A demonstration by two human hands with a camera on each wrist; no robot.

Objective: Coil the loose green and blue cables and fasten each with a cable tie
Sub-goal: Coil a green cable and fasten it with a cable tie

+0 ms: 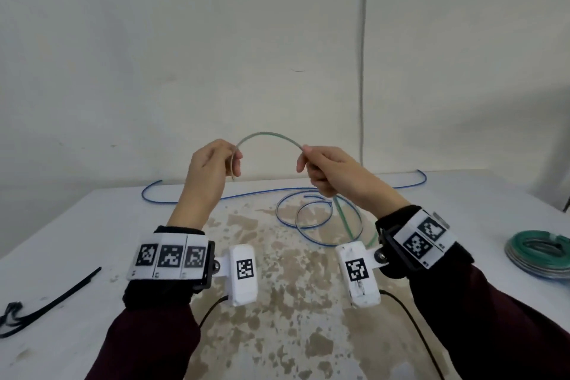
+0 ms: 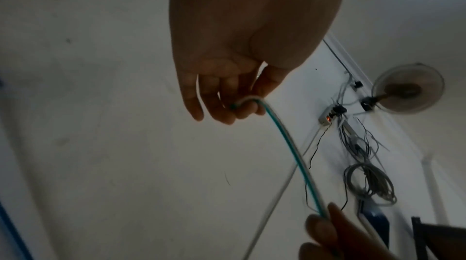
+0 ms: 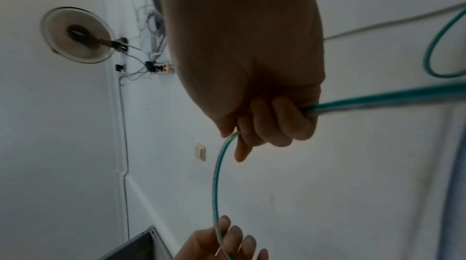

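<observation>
A green cable [image 1: 268, 134] arches in the air between both hands above the white table [image 1: 92, 225]. My left hand [image 1: 216, 160] pinches its free end [image 2: 252, 102] between thumb and fingers. My right hand [image 1: 320, 170] grips the cable [image 3: 219, 164] in a fist, and the rest [image 3: 378, 101] trails down to the table [image 1: 345, 219]. A blue cable [image 1: 246, 194] lies loose on the table beyond the hands, with loops [image 1: 308, 216] near the middle. Black cable ties [image 1: 55, 299] lie at the left front.
A coiled green bundle [image 1: 539, 253] sits at the table's right edge. A wall stands close behind the table, with a grey conduit [image 1: 364, 71] running up it. The tabletop has worn brown patches [image 1: 293, 271] in the middle.
</observation>
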